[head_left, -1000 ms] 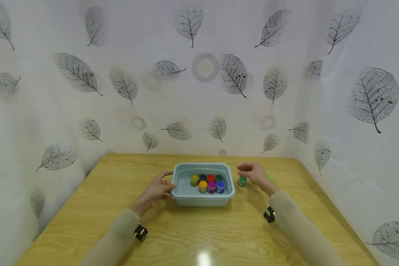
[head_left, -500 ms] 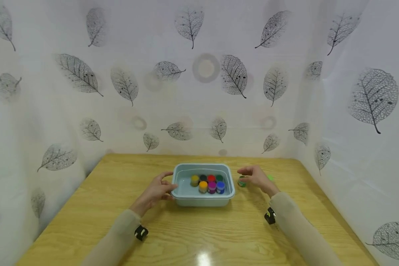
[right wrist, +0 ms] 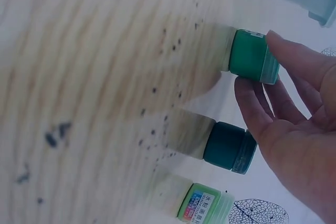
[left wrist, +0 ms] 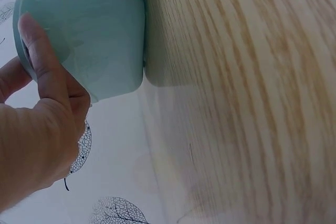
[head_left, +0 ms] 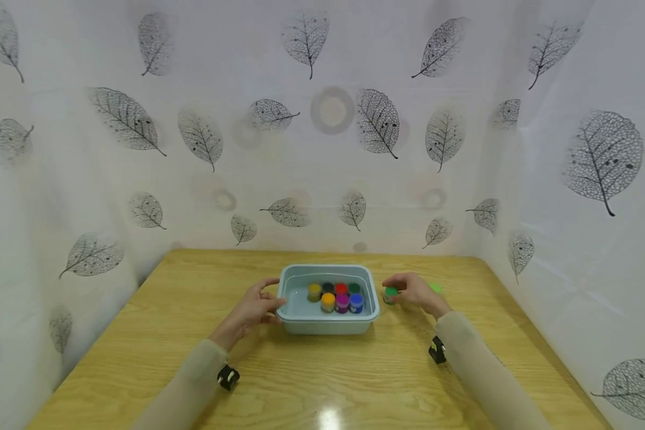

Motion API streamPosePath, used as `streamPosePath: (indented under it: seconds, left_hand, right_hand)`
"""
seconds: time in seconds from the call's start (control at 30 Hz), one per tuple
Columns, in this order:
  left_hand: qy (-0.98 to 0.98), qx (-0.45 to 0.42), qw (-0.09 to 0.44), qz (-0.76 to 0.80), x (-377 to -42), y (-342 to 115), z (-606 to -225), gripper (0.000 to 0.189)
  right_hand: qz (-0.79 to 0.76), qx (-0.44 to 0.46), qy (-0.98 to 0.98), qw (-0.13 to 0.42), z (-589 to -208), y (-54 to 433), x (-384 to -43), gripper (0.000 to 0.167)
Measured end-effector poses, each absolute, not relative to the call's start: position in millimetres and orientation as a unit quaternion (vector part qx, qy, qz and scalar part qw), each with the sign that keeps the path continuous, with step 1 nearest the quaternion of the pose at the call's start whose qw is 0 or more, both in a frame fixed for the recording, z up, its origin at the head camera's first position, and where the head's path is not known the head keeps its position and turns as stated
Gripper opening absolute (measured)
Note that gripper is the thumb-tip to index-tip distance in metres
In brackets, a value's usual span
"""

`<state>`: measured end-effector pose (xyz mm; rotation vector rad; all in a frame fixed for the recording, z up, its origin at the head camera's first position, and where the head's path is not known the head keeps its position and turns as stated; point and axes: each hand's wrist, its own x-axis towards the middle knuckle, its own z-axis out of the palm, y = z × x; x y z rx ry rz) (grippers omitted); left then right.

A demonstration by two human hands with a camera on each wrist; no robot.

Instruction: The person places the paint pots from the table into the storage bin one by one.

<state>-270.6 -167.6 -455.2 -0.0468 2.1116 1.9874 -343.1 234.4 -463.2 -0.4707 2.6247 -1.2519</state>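
On the wooden table stands a pale blue plastic box (head_left: 325, 326) with several small paint jars in its right part. Dark yellow, black, red, dark green, orange, purple and blue ones show. My left hand (head_left: 255, 307) holds the box at its left rim, thumb over the edge, as the left wrist view (left wrist: 50, 103) also shows. Just right of the box, my right hand (head_left: 416, 292) pinches a green paint jar (right wrist: 249, 53) between thumb and fingers. A dark teal paint jar (right wrist: 226, 145) and a light green paint jar (right wrist: 202, 203) stand beside that hand.
The wooden tabletop (head_left: 322, 370) extends around the box, with small dark specks (right wrist: 152, 132) near the jars. A white curtain (head_left: 322, 167) printed with leaves hangs behind and at both sides.
My right hand has come down from above the green paint jar, and its thumb and fingers have closed on it. The left hand and the box stay put.
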Motion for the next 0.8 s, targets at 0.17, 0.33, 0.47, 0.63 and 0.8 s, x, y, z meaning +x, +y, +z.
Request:
streamPosePath:
  seconds: [0.17, 0.33, 0.47, 0.63, 0.8]
  left_hand:
    - [0.722, -0.017, 0.121, 0.680, -271.0, -167.9, -455.8, 0.064]
    - [0.720, -0.018, 0.122, 0.683, -271.0, -168.3, -455.4, 0.065]
    - [0.720, -0.022, 0.122, 0.683, -269.1, -167.1, -453.0, 0.064]
    - [0.720, -0.028, 0.122, 0.682, -269.5, -166.0, -452.9, 0.063]
    - [0.717, -0.027, 0.123, 0.686, -269.6, -166.2, -453.5, 0.063]
  right_hand:
    - [-0.398, -0.161, 0.898, 0.095, -464.6, 232.4, -343.0, 0.044]
    - [-0.401, -0.176, 0.895, 0.087, -463.4, 232.4, -341.7, 0.046]
    - [-0.423, -0.172, 0.885, 0.091, -462.6, 232.3, -339.2, 0.047]
    - [-0.478, -0.156, 0.859, 0.100, -459.3, 231.6, -336.4, 0.051]
    - [-0.512, -0.152, 0.840, 0.096, -454.9, 229.9, -338.8, 0.052]
